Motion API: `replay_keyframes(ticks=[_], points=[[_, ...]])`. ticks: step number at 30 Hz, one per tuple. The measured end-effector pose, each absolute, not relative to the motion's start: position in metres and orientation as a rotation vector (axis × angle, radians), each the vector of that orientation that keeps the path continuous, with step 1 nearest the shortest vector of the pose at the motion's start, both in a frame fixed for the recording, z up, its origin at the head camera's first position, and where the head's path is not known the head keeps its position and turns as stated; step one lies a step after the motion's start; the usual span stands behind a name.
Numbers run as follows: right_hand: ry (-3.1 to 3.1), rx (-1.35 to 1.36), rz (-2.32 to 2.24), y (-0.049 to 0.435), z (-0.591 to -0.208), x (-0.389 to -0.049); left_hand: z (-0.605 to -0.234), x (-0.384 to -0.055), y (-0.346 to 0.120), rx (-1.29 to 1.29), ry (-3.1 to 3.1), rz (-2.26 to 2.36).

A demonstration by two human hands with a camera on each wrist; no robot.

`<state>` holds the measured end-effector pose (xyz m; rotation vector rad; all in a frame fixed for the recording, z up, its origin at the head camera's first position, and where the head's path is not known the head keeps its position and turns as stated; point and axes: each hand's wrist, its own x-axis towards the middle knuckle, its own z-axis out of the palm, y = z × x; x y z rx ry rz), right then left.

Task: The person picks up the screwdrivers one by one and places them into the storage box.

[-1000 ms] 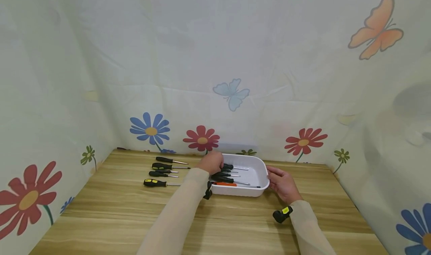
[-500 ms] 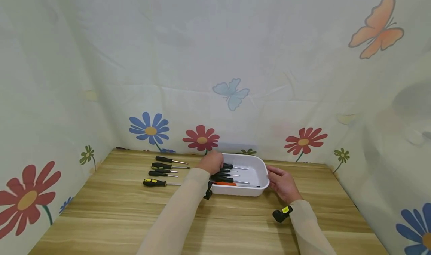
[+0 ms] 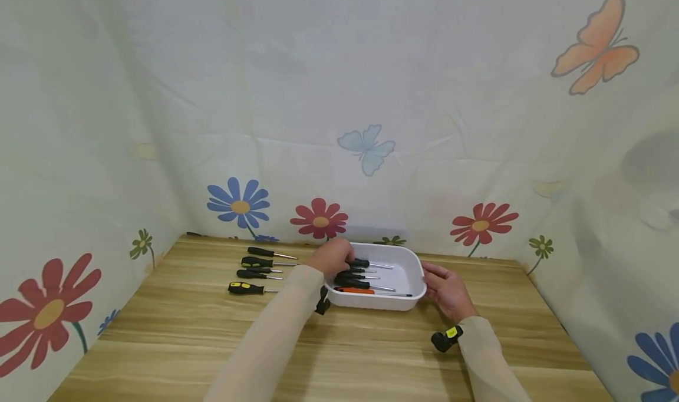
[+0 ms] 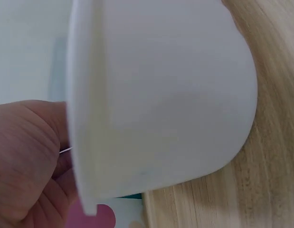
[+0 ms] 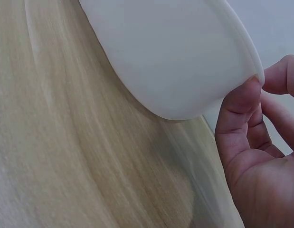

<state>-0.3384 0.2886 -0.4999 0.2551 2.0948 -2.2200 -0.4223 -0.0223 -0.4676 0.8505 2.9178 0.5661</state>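
Observation:
A white plastic tray (image 3: 405,272) stands on the table with several screwdrivers in it. Most have black handles, like this black screwdriver (image 3: 352,283); along the near side lies an orange-handled screwdriver (image 3: 355,290). My left hand (image 3: 333,257) reaches over the tray's left end, fingers bent down inside beside the black handles. In the left wrist view the rim hides those fingertips, and I cannot tell whether they hold a screwdriver. At the opposite end my right hand (image 3: 448,290) pinches the tray's rim between thumb and fingers, as the right wrist view shows.
Left of the tray, several screwdrivers lie in a column on the wooden table (image 3: 159,331), among them a yellow-and-black screwdriver (image 3: 246,288) and a black screwdriver (image 3: 261,251). A flower-printed curtain (image 3: 297,125) surrounds the table at the back and sides.
My left wrist and forearm have shifted slightly left, showing more of the tray's left corner. The right hand keeps its hold on the rim, and the tray stays put.

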Motion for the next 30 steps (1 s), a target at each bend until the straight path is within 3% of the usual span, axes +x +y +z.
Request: replay_keyframes(ticks=[30], points=[[2.079,0.22,-2.237,0.291,-0.504,-0.339,-0.459,-0.379,-0.094,0.909,2.864,1.151]])
